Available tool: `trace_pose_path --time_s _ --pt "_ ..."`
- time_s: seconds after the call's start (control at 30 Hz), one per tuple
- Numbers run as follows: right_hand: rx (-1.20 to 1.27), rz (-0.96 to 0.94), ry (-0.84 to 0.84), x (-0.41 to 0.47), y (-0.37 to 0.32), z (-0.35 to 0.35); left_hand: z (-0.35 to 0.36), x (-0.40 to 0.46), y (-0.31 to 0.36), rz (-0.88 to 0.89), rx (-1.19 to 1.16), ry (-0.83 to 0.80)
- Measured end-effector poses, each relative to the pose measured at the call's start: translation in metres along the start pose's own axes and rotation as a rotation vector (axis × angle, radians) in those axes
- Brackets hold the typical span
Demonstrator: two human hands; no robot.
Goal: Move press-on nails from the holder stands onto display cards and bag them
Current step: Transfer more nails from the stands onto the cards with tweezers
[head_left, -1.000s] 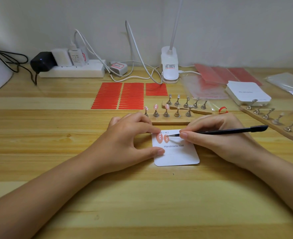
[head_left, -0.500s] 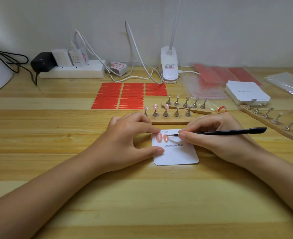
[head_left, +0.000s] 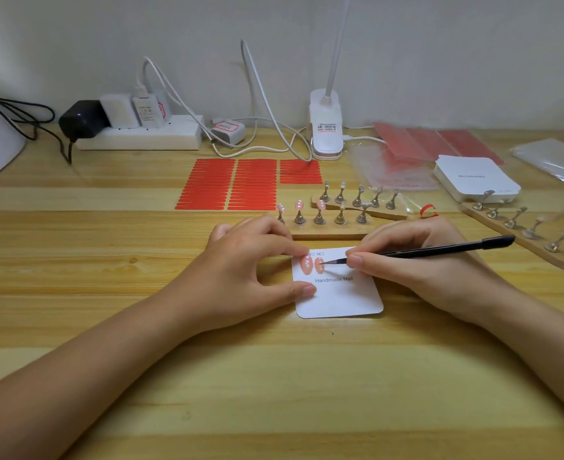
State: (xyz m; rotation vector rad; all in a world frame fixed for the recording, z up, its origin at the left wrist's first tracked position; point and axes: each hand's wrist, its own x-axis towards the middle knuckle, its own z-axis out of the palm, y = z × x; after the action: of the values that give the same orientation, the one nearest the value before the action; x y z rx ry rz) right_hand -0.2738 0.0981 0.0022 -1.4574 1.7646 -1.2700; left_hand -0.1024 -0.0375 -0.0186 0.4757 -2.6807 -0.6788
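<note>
Both hands work low on the tabletop (head_left: pixel 108 327): my left hand (head_left: pixel 250 270) pins the stiff, light display card (head_left: pixel 338 293), my right hand (head_left: pixel 416 260) pinches a black tool (head_left: pixel 440 250), nudging a tiny, slippery, likely fragile press-on nail (head_left: pixel 320 265); best handled by its edges.

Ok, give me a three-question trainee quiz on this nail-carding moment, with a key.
1. How many pink nails lie on the display card?
2. True or false: the right hand holds a black tool whose tip meets a carded nail.
3. The left hand is: A) lifting a stand, B) steadying the card, C) opening a bag.

Key: 1. Two. 2. True. 3. B; thumb and fingertip rest on the card's left edge. Three nails remain on the near holder stand.
</note>
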Motion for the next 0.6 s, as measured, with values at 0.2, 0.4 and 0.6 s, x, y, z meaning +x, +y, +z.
trace_pose_path --time_s 0.2,0.4,0.6 --pt "-0.020 0.001 -0.010 0.0005 0.0014 -0.0003 0.0000 0.0002 -0.0002 0.002 0.000 0.002" --pt "-0.024 0.019 -0.005 0.0021 0.0014 0.0002 -0.0001 -0.0001 -0.0002 -0.001 -0.003 0.003" --pt "0.010 0.060 0.031 0.0010 -0.0001 -0.0001 -0.0003 -0.0001 -0.0003 0.000 0.001 0.001"
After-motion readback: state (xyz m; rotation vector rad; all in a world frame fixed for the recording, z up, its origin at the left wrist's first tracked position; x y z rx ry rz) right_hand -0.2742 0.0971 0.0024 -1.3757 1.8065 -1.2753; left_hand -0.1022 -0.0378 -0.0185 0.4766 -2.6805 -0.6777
